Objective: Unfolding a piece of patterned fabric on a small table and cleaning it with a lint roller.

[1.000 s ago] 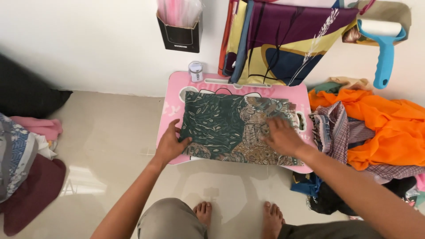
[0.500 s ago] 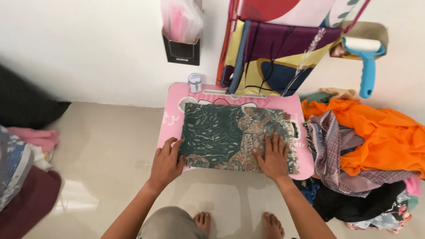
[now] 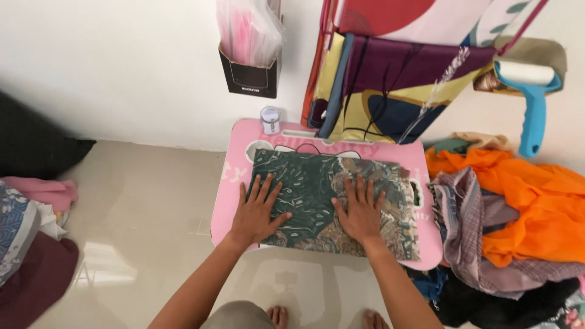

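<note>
Head view, looking down: a folded green-and-brown patterned cloth (image 3: 335,198) lies flat on a low pink table (image 3: 234,183) set against the white wall. Both hands rest palm-down on it, side by side with a gap between them. The left hand (image 3: 259,213) covers the near-left part of the cloth, fingers spread wide; the right hand (image 3: 359,213) lies on the middle, fingers also spread and straight. Neither pinches or grips anything. Flat, open palms of this kind press a fold down and keep the layers from sliding, which seems to be why they sit so.

The cloth fills most of the tabletop, its right edge near the table's right rim. A small white jar (image 3: 270,119) stands at the table's far edge, clear of the cloth. To the right a heap of loose cloths (image 3: 518,201), orange on top, lies on the floor beside the table. A blue lint roller (image 3: 529,100) hangs on the wall above that heap.
</note>
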